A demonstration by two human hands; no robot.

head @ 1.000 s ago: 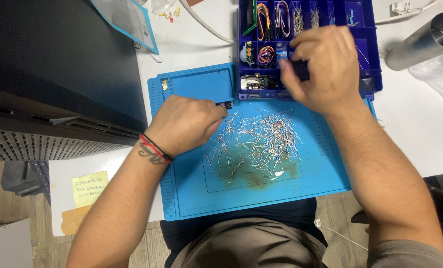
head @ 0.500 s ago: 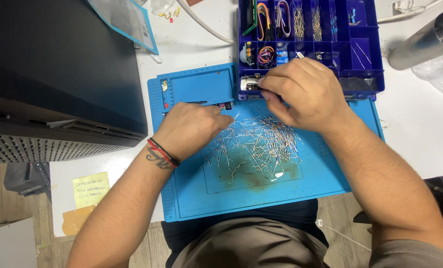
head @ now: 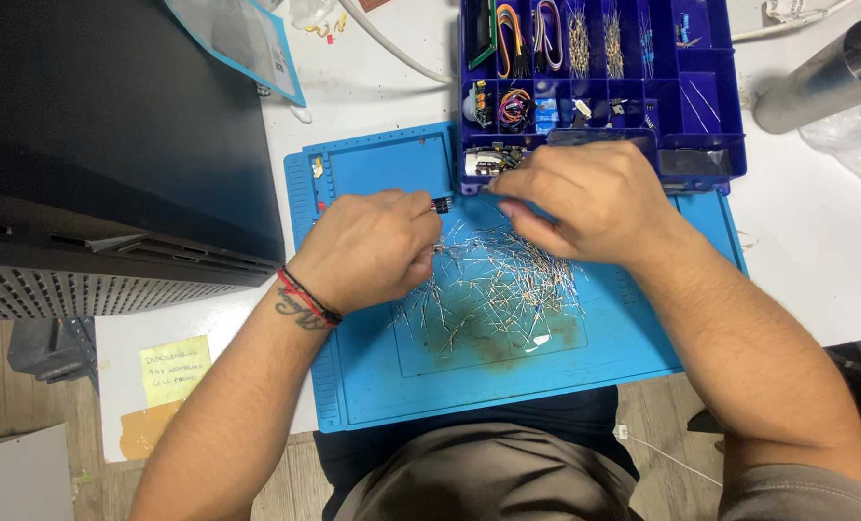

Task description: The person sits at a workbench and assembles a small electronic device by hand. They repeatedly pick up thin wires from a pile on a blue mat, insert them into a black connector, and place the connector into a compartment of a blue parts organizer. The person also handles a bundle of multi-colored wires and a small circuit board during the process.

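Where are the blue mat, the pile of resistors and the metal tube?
blue mat (head: pixel 508 381), head view, bare lower part.
pile of resistors (head: pixel 498 285), head view, middle of heap.
metal tube (head: pixel 821 77), head view, side wall.

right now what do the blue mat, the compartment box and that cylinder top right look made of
Blue mat: probably silicone or rubber, matte, with moulded ridges and recesses and a brown stain. Compartment box: looks like hard glossy dark blue plastic with thin moulded dividers. Cylinder: apparently brushed metal, grey with soft streaked reflections.

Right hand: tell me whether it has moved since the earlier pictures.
Yes. The right hand has come back from over the blue compartment box toward the person, now over the blue mat and the resistor pile.
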